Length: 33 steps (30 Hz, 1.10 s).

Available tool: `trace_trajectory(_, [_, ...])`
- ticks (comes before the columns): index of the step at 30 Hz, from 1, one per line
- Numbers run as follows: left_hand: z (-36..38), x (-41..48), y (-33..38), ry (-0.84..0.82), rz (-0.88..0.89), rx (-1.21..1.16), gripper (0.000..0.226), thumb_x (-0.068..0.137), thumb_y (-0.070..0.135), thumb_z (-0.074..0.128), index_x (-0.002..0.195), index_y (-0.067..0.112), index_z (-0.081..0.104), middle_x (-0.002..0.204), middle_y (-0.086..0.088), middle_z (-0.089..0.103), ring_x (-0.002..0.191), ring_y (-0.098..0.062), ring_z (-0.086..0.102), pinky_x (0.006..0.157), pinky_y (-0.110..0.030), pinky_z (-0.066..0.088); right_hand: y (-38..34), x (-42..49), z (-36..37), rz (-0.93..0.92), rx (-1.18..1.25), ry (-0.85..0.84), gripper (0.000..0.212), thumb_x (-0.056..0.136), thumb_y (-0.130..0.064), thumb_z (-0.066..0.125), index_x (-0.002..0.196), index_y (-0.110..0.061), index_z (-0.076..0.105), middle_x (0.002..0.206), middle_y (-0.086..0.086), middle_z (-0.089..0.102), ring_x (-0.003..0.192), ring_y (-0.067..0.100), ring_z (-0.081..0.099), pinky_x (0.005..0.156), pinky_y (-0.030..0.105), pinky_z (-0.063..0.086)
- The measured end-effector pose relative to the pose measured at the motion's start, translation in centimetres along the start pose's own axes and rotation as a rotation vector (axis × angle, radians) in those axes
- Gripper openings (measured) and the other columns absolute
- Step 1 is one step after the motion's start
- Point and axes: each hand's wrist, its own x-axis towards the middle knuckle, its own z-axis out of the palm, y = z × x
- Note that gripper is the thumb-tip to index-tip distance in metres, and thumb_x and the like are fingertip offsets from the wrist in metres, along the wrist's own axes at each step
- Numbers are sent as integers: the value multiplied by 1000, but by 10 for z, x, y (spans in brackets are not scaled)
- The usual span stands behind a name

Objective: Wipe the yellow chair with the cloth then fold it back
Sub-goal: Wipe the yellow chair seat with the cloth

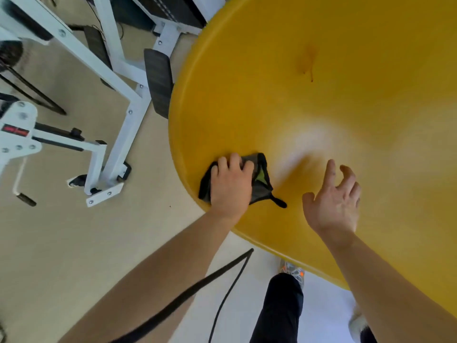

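The yellow chair (309, 100) fills the upper right as a wide, smooth curved surface with a small brown stain near its top. A dark grey cloth (262, 184) with black edging and a green patch lies bunched near the chair's left rim. My left hand (231, 184) lies palm-down on the cloth and presses it against the chair, its fingers curled over the cloth's far edge. My right hand (333, 201) hovers to the right of the cloth, fingers spread and loosely bent, holding nothing.
White metal exercise equipment (123, 100) with black pads (158, 80) stands on the beige floor to the left. A black strap (197, 285) hangs below my left arm. My leg (282, 308) and a shoe (293, 271) show under the chair's near rim.
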Motion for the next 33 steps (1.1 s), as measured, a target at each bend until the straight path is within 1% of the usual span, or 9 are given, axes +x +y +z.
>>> trace_trajectory(4, [42,-35,78,-298,241,-283,27,82,27,67,107,28,58,112,-6,48,99,-34,47,78,-44,45,33,-13,18,36,-45,-33,81,83,-18,58,154,-17,18,153,18,22,131,44,30,104,57,35])
trace_trajectory(8, [23,9,70,-388,407,-85,30,85,16,63,114,24,59,124,-10,46,114,-36,42,88,-45,45,52,-23,14,124,-57,-70,79,83,-13,54,154,-16,20,153,18,23,131,43,29,102,55,35])
trace_trajectory(16, [-79,149,-29,460,147,162,16,87,12,56,103,16,57,102,-11,56,88,-33,53,68,-39,43,23,9,-24,112,1,-18,77,86,-19,54,155,-17,20,153,18,24,133,41,29,104,52,34])
trace_trajectory(20, [-48,173,17,609,-103,-20,18,83,15,68,96,24,59,98,-5,60,83,-29,55,65,-37,43,10,36,-18,60,66,56,77,87,-21,54,156,-15,19,154,15,22,133,40,28,103,52,34])
trace_trajectory(23, [13,156,86,497,-170,-266,24,78,18,74,96,24,59,100,-6,59,86,-31,53,67,-40,44,18,53,-4,49,139,123,75,86,-18,55,154,-15,24,152,15,26,128,39,31,100,51,37])
trace_trajectory(26, [52,109,164,213,57,-443,18,82,26,65,99,22,59,102,-7,55,90,-33,50,73,-44,43,44,57,9,28,194,357,57,88,-11,50,145,-7,42,141,23,41,113,43,43,92,46,35])
trace_trajectory(29, [60,63,192,-25,498,-362,18,92,31,53,105,19,58,110,-7,53,96,-33,48,75,-44,45,76,45,10,34,261,472,41,98,-19,38,132,-2,53,127,24,51,104,42,48,90,44,36])
trace_trajectory(31, [55,60,173,13,694,-228,17,92,18,49,101,13,62,108,-8,57,96,-32,52,71,-42,49,88,33,5,50,248,469,38,100,-22,39,129,-3,56,122,23,53,103,42,50,89,45,37])
trace_trajectory(33, [38,84,129,118,640,-43,25,88,13,41,94,11,65,100,-8,61,91,-31,56,68,-39,47,90,24,-2,40,214,420,39,100,-25,39,128,-5,56,121,22,53,104,43,51,89,47,39])
